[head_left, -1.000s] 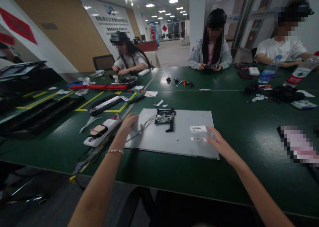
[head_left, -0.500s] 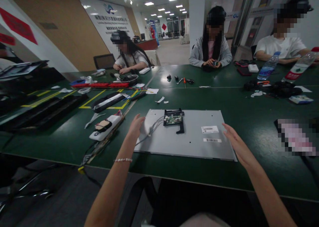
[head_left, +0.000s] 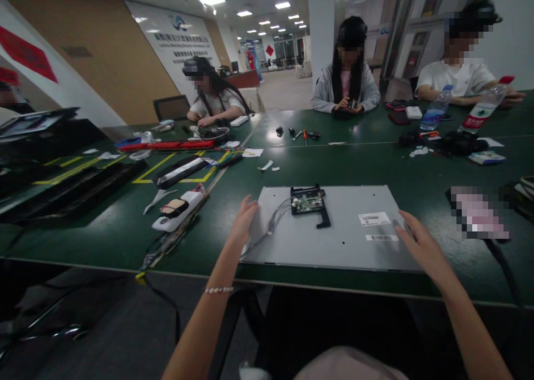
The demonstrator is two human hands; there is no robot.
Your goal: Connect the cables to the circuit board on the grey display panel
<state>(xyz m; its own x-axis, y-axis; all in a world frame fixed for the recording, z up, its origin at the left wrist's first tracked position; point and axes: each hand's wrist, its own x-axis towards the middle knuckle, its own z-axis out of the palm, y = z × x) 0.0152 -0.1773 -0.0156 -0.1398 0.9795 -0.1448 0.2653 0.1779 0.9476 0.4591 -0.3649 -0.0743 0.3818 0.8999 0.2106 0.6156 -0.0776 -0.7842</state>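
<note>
A flat grey panel (head_left: 308, 246) lies on the green table near its front edge. On top of it sits a green circuit board (head_left: 307, 202) in a black bracket (head_left: 324, 216), with grey cables (head_left: 277, 216) running left off the board. My left hand (head_left: 244, 220) is at the panel's left edge, and my right hand (head_left: 417, 236) is at the right edge. Both hands grip the panel by its sides, the thumbs resting on or near its upper face. Two white labels (head_left: 374, 218) are stuck on the panel's right part.
Left of the panel lie a white device (head_left: 178, 208) with wires and long black trays (head_left: 70, 191). Small tools (head_left: 305, 136) and paper scraps are farther back. A phone (head_left: 479, 213) and bottles (head_left: 436, 110) stand or lie at right. Three people sit across the table.
In the view, the panel and both hands are farther right. My right hand's fingers are now closer around the panel's edge. The camera view has shifted slightly.
</note>
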